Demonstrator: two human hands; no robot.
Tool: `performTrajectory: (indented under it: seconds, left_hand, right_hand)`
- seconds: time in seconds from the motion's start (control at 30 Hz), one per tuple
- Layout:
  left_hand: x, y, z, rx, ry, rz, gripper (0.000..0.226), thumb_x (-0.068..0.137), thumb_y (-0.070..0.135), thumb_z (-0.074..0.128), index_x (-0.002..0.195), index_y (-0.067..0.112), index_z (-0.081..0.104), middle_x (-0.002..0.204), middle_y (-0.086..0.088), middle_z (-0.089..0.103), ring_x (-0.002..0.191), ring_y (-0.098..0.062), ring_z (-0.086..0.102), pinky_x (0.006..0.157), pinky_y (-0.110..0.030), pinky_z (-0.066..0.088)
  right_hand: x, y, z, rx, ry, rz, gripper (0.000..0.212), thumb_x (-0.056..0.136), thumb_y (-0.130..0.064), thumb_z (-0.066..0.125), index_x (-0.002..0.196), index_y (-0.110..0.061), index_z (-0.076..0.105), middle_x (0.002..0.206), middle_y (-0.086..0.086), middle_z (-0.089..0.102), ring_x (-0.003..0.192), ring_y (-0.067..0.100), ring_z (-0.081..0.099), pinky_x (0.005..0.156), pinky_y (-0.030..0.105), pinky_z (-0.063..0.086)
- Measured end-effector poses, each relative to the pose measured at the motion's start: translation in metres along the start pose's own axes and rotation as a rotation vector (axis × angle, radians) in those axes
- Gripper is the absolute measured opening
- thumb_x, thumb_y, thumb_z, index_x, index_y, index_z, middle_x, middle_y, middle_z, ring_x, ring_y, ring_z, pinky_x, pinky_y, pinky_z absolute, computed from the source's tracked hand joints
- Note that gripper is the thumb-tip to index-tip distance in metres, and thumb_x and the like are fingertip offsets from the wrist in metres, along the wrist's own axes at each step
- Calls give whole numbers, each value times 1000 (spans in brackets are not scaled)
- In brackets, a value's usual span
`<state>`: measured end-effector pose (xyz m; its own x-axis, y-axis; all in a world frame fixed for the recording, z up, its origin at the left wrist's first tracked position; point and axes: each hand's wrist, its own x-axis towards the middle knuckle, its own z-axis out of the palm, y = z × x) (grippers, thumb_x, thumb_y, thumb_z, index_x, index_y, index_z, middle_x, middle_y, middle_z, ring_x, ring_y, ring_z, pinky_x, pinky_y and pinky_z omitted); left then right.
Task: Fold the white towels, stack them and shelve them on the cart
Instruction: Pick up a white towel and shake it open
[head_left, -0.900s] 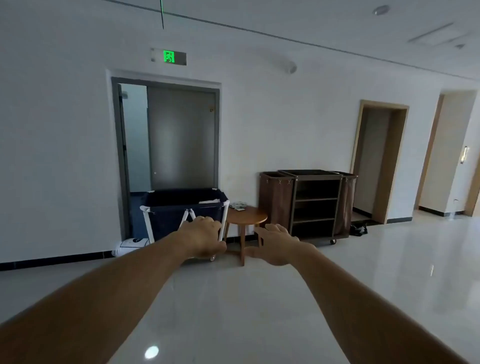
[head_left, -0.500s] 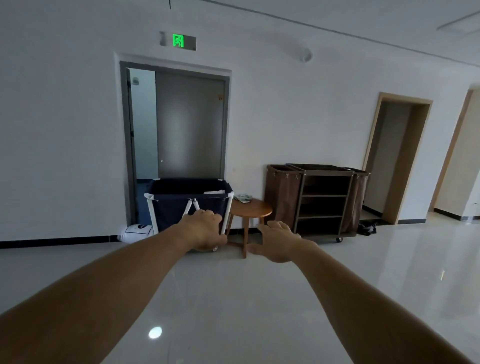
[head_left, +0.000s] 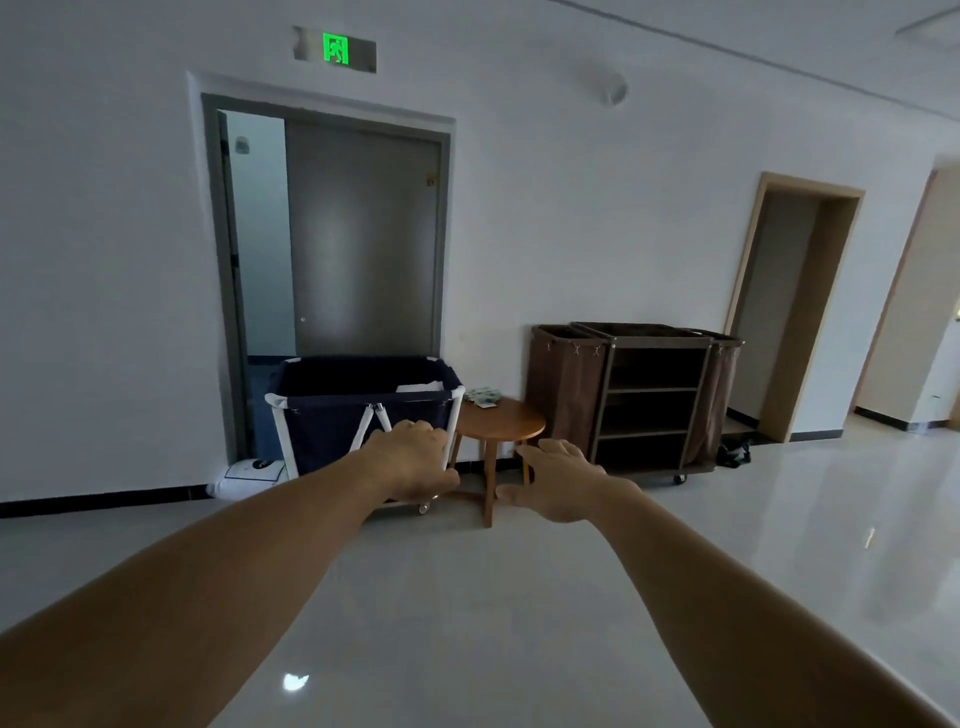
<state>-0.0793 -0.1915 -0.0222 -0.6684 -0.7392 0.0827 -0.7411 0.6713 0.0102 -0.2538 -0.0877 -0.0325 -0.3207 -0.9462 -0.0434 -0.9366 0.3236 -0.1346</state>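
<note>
Both arms out front, nothing held. Left hand (head_left: 415, 457) has fingers curled under, thumb sticking out to the right, empty. Right hand (head_left: 561, 480) is spread, fingers fairly straight, palm down, also empty. Hands are near each other, not touching. A white towel (head_left: 418, 387) shows in the navy bin (head_left: 332, 410) by the grey door (head_left: 363, 239), well beyond the hands. Round table (head_left: 511, 423) sits just right of the bin, with small stuff (head_left: 483, 396) on it, too small to tell. Cart (head_left: 652, 343) stands right of the table against the wall, shelves dark
</note>
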Motion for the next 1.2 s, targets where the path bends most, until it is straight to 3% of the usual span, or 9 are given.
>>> performTrajectory:
  seconds: [0.13, 0.27, 0.5, 0.63, 0.9, 1.13, 1.2]
  left_hand:
    - [49, -31, 2, -1, -2, 13, 56, 92, 48, 51, 139, 17, 46, 141, -6, 47, 128, -25, 44, 101, -47, 43]
    - [101, -50, 12, -13, -29, 22, 63, 93, 50, 50, 146, 17, 40, 146, -5, 43, 132, -25, 41, 103, -48, 42]
    - [202, -54, 23, 1, -52, 10, 63, 94, 48, 51, 147, 17, 38, 152, -7, 38, 139, -27, 35, 110, -50, 35]
    - [264, -53, 20, 3, -45, -17, 62, 94, 49, 50, 147, 18, 39, 152, -7, 38, 140, -27, 34, 110, -49, 35]
    - [377, -62, 35, 41, -55, -54, 68, 95, 52, 47, 151, 16, 32, 156, -7, 32, 144, -27, 29, 113, -52, 31]
    - [485, -116, 56, 3, -54, -64, 64, 95, 50, 46, 148, 16, 35, 151, -6, 38, 138, -27, 36, 108, -48, 37]
    - [520, -137, 61, -7, -41, -55, 57, 94, 50, 47, 141, 18, 42, 143, -5, 44, 129, -26, 43, 104, -47, 40]
  right_hand:
    - [47, -10, 0, 32, 28, 9, 85, 90, -66, 49, 157, -27, 13, 164, 2, 9, 152, 29, 3, 116, 61, 18]
    - [95, -10, 0, 29, 4, 23, 83, 91, -65, 49, 157, -26, 15, 165, 1, 6, 152, 28, 0, 116, 60, 16]
    - [207, 27, 4, 43, 15, -6, 81, 87, -67, 51, 154, -33, 21, 162, 2, 17, 150, 30, 10, 114, 60, 24]
    - [270, 53, -10, 73, 9, -20, 76, 89, -65, 51, 154, -39, 21, 164, 0, 9, 152, 28, 2, 116, 62, 19]
    - [383, 81, -31, 31, -21, -128, 78, 93, -62, 49, 156, -31, 14, 165, 3, 7, 152, 31, 2, 117, 61, 17]
    - [513, 78, -18, -19, -7, -152, 85, 83, -70, 47, 152, -25, 25, 160, 5, 21, 149, 34, 14, 114, 61, 25]
    - [552, 75, -17, -44, -26, -155, 88, 80, -66, 46, 153, -25, 20, 160, 8, 20, 149, 35, 12, 114, 62, 23]
